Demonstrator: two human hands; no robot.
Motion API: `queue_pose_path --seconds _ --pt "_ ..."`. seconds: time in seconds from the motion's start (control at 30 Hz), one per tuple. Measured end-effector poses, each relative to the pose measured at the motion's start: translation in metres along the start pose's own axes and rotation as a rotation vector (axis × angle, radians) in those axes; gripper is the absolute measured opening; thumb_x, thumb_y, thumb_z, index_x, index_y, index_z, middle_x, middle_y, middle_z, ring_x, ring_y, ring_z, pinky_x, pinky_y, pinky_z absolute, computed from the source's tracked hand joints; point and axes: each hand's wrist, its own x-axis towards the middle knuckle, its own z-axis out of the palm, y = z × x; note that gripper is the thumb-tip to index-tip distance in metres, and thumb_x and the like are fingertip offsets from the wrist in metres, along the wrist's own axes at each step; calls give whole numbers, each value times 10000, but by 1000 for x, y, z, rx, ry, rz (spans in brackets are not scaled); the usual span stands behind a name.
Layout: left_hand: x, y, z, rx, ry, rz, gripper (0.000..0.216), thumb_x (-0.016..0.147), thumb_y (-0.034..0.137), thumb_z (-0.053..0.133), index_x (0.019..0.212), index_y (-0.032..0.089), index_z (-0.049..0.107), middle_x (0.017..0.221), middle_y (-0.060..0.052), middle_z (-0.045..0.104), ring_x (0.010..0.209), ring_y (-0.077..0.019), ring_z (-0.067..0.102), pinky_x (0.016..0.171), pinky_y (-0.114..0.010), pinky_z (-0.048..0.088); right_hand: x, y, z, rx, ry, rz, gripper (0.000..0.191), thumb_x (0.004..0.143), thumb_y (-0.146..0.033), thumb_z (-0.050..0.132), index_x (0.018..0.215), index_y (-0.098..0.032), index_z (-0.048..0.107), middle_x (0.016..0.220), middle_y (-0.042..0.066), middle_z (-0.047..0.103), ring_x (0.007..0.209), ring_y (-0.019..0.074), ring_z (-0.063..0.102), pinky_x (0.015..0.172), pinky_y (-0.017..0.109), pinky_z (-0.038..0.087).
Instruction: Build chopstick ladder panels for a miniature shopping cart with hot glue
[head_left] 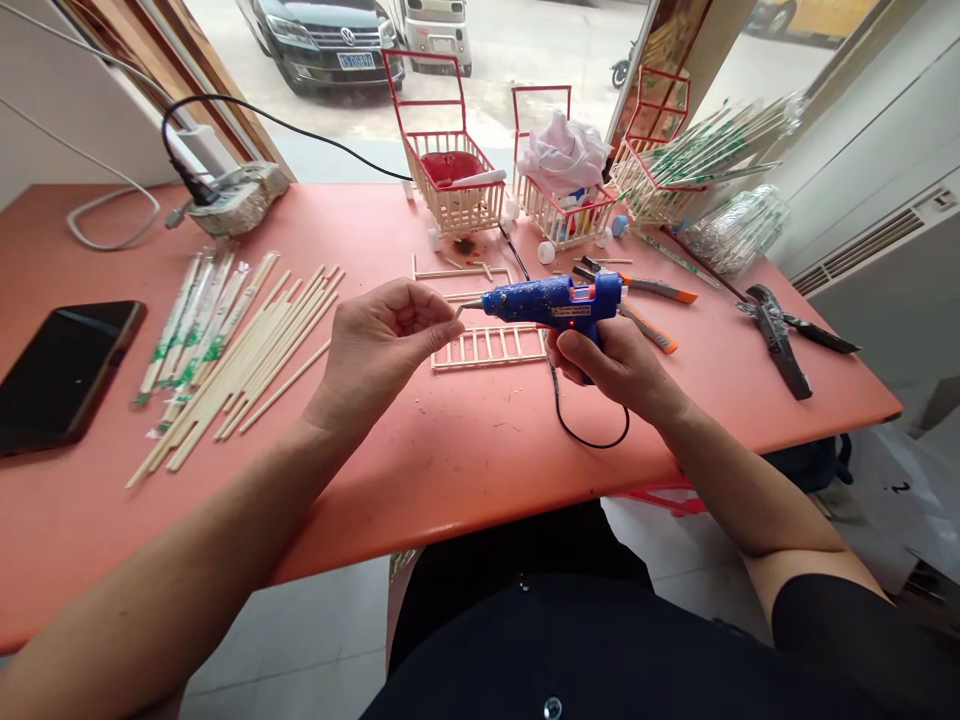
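Observation:
My right hand (pixel 619 365) is wrapped round the handle of a blue hot glue gun (pixel 536 302), whose nozzle points left. A small orange light glows on its body. In front of the nozzle, my left hand (pixel 390 330) pinches a short, thin wooden stick piece (pixel 459 313), mostly covered by the fingertips. The nozzle tip is at or very near this piece; I cannot tell whether they touch. Below the gun lies a ladder-like frame (pixel 491 365) of wooden sticks. Behind it, partly hidden by hand and gun, is another stick frame (pixel 457 274).
Loose chopsticks (pixel 262 360) and wrapped ones (pixel 199 325) lie left, beside a phone (pixel 67 370) and a power strip (pixel 236 195). Small stick carts (pixel 457 205) stand at the back. Orange-handled pliers (pixel 660 290) and black-handled cutters (pixel 780 340) lie right. A black cord (pixel 592 445) loops near the table edge.

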Motion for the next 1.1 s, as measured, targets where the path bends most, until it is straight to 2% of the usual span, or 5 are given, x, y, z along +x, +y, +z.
queue_pose_path --seconds 0.43,0.8,1.1 --pt "-1 2 1 29 6 3 197 720 284 890 800 257 712 822 -7 767 824 -190 749 691 -291 619 2 2 3 105 -18 -23 693 954 -877 775 755 -241 583 612 -37 492 536 122 432 505 328 340" --pt "-1 0 0 47 -2 -11 209 744 303 885 818 251 696 825 -5 745 854 -197 772 736 -300 649 1 3 3 118 -26 -16 666 987 -841 764 760 -248 562 622 -40 473 558 124 411 508 327 327" --pt "-2 0 0 22 6 -2 163 753 241 885 805 252 731 868 -25 807 841 -199 764 706 -301 636 1 4 4 120 -14 -16 669 984 -841 771 756 -243 576 609 -45 481 524 114 410 500 321 327"
